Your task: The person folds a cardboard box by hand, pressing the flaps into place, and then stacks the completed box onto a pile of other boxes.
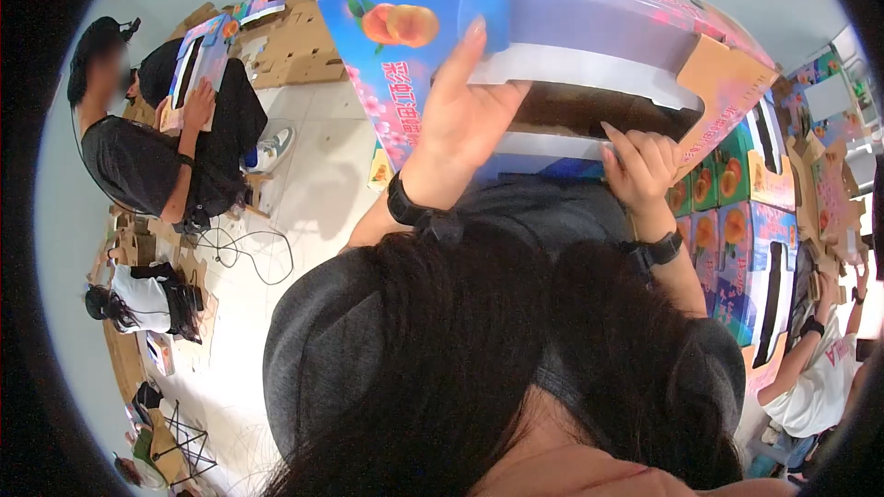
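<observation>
A large printed cardboard fruit box (405,74), blue and pink with peach pictures, is in front of me. Its long slot (562,110) is edged by white strips and shows a dark inside. My left hand (465,115) grips the box at the slot's left end, thumb over the blue flap and upper white strip, the other fingers partly hidden in the slot. At the right end my right hand (645,164) has bent fingers over the lower white edge. A tan inner cardboard flap (723,97) sticks out beside it.
Stacked printed boxes (773,267) stand close at my right. At the left a seated person (138,156) holds a similar box (198,74). A black cable (249,253) lies on the floor. Flattened cardboard (299,46) lies behind; another person (820,387) is at the right.
</observation>
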A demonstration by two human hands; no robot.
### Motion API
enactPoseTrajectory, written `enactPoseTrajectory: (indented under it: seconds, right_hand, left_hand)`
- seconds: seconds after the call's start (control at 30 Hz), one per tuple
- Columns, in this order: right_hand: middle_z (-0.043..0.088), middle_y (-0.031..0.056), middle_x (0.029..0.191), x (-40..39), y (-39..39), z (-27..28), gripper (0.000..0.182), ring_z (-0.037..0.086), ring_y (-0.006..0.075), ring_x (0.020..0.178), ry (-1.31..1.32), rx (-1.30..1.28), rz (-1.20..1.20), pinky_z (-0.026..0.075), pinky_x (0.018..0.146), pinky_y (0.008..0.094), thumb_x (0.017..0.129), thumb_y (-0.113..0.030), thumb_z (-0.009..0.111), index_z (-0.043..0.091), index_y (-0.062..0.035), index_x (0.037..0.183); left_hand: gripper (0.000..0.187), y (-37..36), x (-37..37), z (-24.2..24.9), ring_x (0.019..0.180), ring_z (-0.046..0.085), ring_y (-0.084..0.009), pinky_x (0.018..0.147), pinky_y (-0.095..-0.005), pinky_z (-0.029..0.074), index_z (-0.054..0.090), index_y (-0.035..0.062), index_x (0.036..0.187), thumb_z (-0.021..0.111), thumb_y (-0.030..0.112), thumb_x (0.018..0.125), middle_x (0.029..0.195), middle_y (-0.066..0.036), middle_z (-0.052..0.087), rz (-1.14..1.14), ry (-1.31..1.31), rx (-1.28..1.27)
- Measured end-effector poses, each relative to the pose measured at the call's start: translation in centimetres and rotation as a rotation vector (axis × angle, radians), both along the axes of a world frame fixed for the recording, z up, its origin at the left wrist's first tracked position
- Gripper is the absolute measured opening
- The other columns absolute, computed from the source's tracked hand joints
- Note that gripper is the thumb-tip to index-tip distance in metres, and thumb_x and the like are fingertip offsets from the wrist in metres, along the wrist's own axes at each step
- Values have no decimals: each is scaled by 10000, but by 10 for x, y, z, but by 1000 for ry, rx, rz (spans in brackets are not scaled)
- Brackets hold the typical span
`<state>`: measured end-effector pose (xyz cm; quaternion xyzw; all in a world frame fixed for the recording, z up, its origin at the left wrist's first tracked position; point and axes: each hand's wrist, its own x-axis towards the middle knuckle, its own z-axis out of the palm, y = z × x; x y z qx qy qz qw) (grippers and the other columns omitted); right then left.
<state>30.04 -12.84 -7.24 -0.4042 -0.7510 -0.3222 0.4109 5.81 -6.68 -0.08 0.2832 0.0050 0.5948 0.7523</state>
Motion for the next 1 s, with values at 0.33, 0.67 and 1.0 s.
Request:
enactPoseTrajectory:
  seconds: [0.33, 0.67, 1.0]
  right_hand:
    - [623, -23, 892, -9, -1, -2, 282, 583, 163, 775, 5, -11, -34, 429, 763, 318, 799, -217, 799, 777, -165, 1076]
    - [624, -30, 905, -14, 6, -3, 341, 588, 160, 791, 5, -13, -44, 433, 762, 318, 774, -206, 814, 766, -165, 1109]
    - [625, 148, 1280, -10, -9, 50, 538, 577, 385, 1208, 50, 161, -78, 469, 1038, 487, 727, -260, 838, 718, -100, 1227]
  left_hand:
    - [504, 15, -2, -6, 1367, 493, -305, 1184, -500, 356, 485, 84, 1438, 636, 290, 1004, 1434, -111, 557, -67, -60, 10]
    - [408, 27, -3, -9, 1274, 557, -243, 1131, -441, 409, 546, 66, 1344, 645, 269, 1004, 1331, -77, 620, -70, -112, 14]
    - [436, 30, 1, -6, 1301, 522, -244, 1164, -442, 376, 520, 80, 1377, 636, 290, 1013, 1373, -61, 582, 65, -11, -15]
